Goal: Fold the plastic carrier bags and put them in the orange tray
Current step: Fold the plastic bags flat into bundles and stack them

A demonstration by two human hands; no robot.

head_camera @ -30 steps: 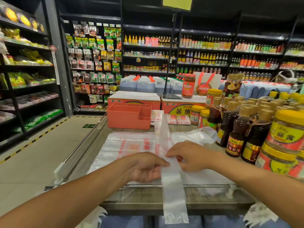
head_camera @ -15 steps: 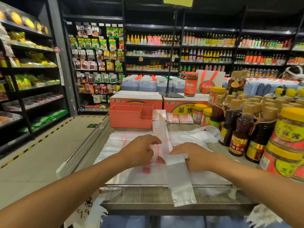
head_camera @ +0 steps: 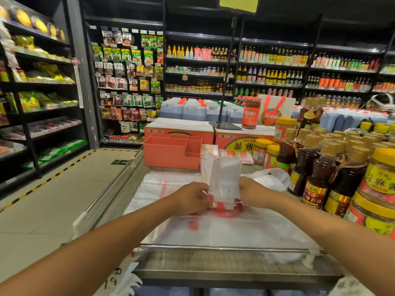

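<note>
A narrow, folded white plastic carrier bag (head_camera: pixel 224 180) with red print stands up between my hands. My left hand (head_camera: pixel 192 198) pinches its left side and my right hand (head_camera: pixel 254 192) pinches its right side, low down. Under them lies a flat stack of white carrier bags (head_camera: pixel 224 229) with red print, spread over the counter top. Behind the bag, the orange tray (head_camera: pixel 171 153) with several compartments stands at the far end of the counter; I see nothing in it from here.
Bottles of dark sauce (head_camera: pixel 316 178) and yellow-lidded jars (head_camera: pixel 380 174) crowd the right side. Small folded packets (head_camera: pixel 235 155) lie right of the tray, before orange cartons (head_camera: pixel 177 129). A loose crumpled bag (head_camera: pixel 271 178) lies near the bottles. An aisle floor (head_camera: pixel 53 199) runs on the left.
The long strip that hung over the counter's near edge has been folded up away from me; it now stands as a short upright bundle between my hands, which moved further from me.
</note>
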